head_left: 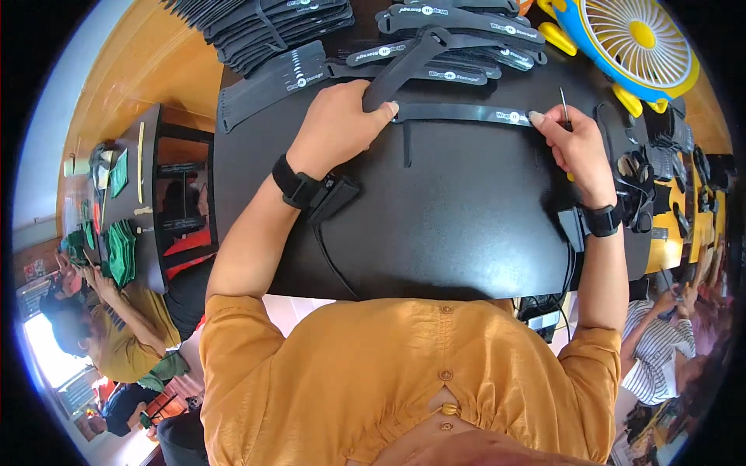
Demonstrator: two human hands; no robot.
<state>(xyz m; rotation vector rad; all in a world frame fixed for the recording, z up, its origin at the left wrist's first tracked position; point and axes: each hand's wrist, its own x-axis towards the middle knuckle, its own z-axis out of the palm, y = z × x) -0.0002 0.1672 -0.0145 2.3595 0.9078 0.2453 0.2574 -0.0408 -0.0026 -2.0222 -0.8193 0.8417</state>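
Note:
My left hand [338, 128] is closed on a black strap [466, 113], with its thumb and fingers pinching one end. A wider folded length with a slotted end [431, 39] rises from the same grip toward the far side. The strap stretches nearly straight to the right, its white print facing up. My right hand [575, 144] pinches the right end between thumb and finger. That hand also holds a thin pointed metal tool [563, 101], its tip upward; the handle is mostly hidden in the palm. A narrow dark strip [408, 146] hangs below the strap near my left thumb.
Stacks of black straps [256, 31] [458, 23] lie along the far side of the dark table [435, 225]. A blue and yellow fan [641, 35] stands far right. Black straps [668, 132] lie beyond the right edge. Other people [116, 326] [660, 349] sit at both sides.

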